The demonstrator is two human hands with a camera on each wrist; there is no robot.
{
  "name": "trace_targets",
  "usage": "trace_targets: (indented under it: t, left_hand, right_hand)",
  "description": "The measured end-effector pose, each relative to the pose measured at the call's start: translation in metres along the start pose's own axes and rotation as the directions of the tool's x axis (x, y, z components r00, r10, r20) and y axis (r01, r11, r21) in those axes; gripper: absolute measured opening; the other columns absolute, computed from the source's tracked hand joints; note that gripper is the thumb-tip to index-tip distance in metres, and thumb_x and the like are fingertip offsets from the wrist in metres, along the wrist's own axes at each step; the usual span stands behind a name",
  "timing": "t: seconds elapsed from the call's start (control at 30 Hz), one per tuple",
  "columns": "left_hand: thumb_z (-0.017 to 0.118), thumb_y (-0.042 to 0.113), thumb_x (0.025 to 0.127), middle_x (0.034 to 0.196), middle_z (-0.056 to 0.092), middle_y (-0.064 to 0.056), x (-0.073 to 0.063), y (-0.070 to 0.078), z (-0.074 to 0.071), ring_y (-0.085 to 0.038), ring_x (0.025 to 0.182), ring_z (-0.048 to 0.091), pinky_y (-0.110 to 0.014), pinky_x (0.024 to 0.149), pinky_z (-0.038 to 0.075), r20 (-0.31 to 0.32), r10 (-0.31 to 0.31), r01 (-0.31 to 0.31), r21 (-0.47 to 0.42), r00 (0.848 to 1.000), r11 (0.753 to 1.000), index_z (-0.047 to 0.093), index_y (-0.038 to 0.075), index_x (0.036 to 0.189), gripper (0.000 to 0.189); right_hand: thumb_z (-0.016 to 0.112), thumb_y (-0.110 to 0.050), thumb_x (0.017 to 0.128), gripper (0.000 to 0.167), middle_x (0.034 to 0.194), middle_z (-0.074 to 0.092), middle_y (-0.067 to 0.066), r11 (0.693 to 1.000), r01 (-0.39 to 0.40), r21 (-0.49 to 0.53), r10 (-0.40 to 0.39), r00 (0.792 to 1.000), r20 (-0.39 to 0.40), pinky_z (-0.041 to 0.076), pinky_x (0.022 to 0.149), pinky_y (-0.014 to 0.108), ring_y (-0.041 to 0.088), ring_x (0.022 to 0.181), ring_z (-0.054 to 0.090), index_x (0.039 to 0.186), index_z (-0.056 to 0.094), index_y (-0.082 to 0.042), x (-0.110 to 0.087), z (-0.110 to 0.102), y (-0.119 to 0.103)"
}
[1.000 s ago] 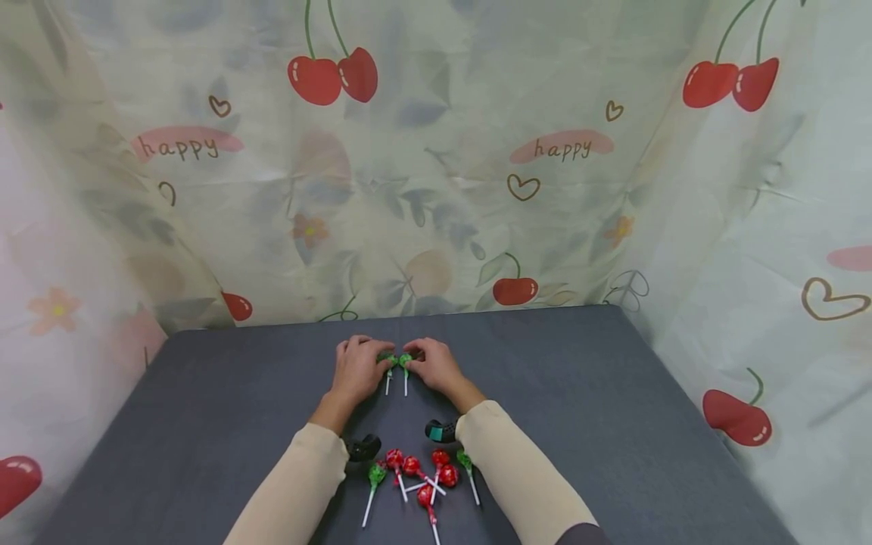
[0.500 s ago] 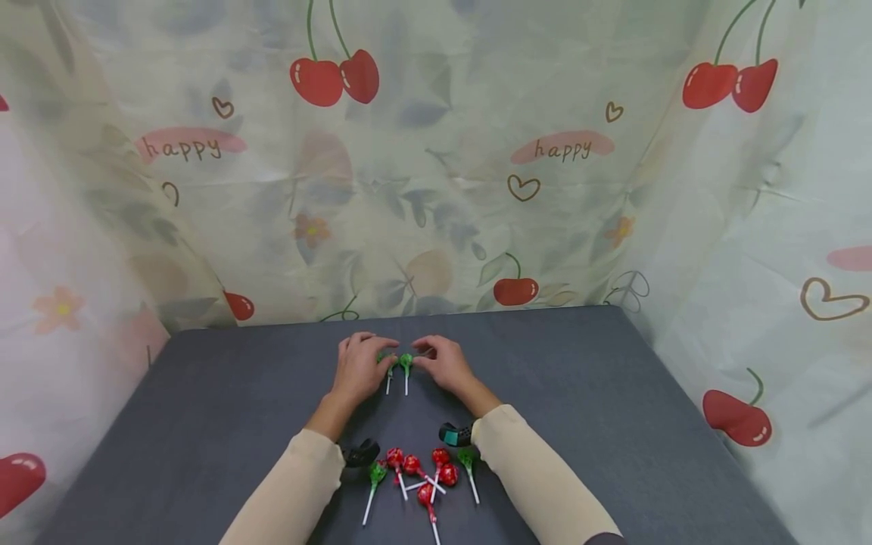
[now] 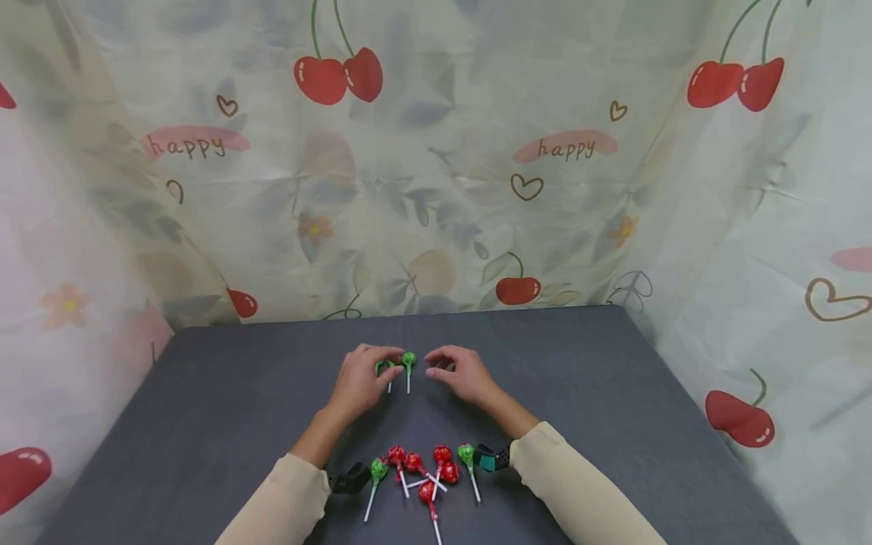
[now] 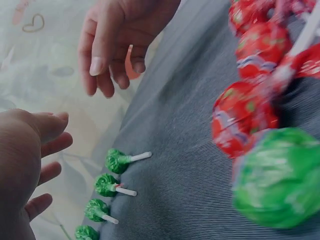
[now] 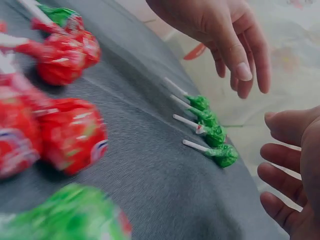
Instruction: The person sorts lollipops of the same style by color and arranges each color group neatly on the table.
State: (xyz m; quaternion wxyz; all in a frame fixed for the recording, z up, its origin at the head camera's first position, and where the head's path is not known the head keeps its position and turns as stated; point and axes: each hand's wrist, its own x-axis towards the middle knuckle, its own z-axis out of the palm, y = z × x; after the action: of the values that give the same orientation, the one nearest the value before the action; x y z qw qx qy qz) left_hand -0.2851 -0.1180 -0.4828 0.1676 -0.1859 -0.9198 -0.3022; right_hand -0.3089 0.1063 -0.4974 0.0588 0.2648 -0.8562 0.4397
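Note:
Several green-wrapped lollipops lie in a row at the far side of the table, their white sticks toward the person; one green lollipop [image 3: 409, 359] stands out between the hands. My left hand [image 3: 362, 380] hovers by the row's left part, covering some of it in the head view. In the left wrist view its fingers [image 4: 50, 172] are spread and hold nothing. To the right of the row is my right hand [image 3: 466, 374], apart from the lollipops. The right wrist view shows its relaxed fingers [image 5: 282, 182] with nothing between them.
Nearer the person lies a loose group: red lollipops [image 3: 427, 492] with crossing sticks, a green lollipop [image 3: 378, 469] on the left and another green lollipop [image 3: 466, 454] on the right. The dark grey table [image 3: 579, 424] meets a printed curtain [image 3: 436, 189] behind.
My right hand has let go of a green lollipop and drawn off to the right. My left hand's fingers have come away from the lollipop beside it, and that hand has shifted slightly nearer.

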Motion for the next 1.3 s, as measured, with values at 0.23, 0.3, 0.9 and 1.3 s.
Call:
trace_targets:
  t: [0.23,0.3,0.9,1.3]
  left_hand:
    - [0.077,0.018,0.085,0.101,0.07,0.0,-0.019,0.008,-0.006,-0.025,0.094,0.062,-0.045,0.082,0.046,0.056,0.004,0.001,-0.104,0.998,0.995,0.073,0.013,0.11,0.026]
    - [0.077,0.018,0.085,0.101,0.07,0.001,-0.025,0.01,-0.008,-0.024,0.095,0.062,-0.045,0.082,0.047,0.085,-0.003,0.014,-0.127,0.996,0.992,0.073,0.014,0.11,0.026]
    - [0.072,0.029,0.089,0.105,0.069,0.01,-0.086,-0.004,-0.021,-0.012,0.098,0.063,-0.041,0.086,0.049,0.276,0.008,0.062,-0.244,0.961,0.968,0.073,0.015,0.11,0.026]
    - [0.077,0.03,0.084,0.104,0.069,0.012,-0.112,-0.009,-0.024,-0.01,0.097,0.062,-0.036,0.087,0.047,0.232,0.067,-0.008,-0.247,0.97,0.969,0.074,0.016,0.11,0.03]
  right_hand:
    - [0.072,-0.017,0.089,0.023,0.097,0.069,0.0,1.0,-0.011,0.023,0.009,0.997,0.072,0.051,0.075,0.033,0.014,0.085,0.061,0.108,0.071,-0.004,-0.027,-0.012,-0.005]
    - [0.072,-0.019,0.09,0.024,0.097,0.069,-0.002,0.999,-0.026,0.026,0.023,0.994,0.104,0.05,0.075,0.031,0.013,0.085,0.061,0.109,0.071,-0.005,-0.035,-0.014,-0.005]
    - [0.074,-0.022,0.088,0.029,0.101,0.069,0.003,0.993,-0.044,0.113,0.012,0.962,0.271,0.05,0.077,0.031,0.013,0.087,0.061,0.112,0.07,-0.006,-0.095,-0.029,0.003]
    - [0.077,-0.023,0.085,0.027,0.097,0.069,-0.003,0.993,0.081,0.082,-0.1,0.96,0.261,0.046,0.079,0.031,0.015,0.089,0.059,0.109,0.073,-0.011,-0.111,-0.028,0.011]
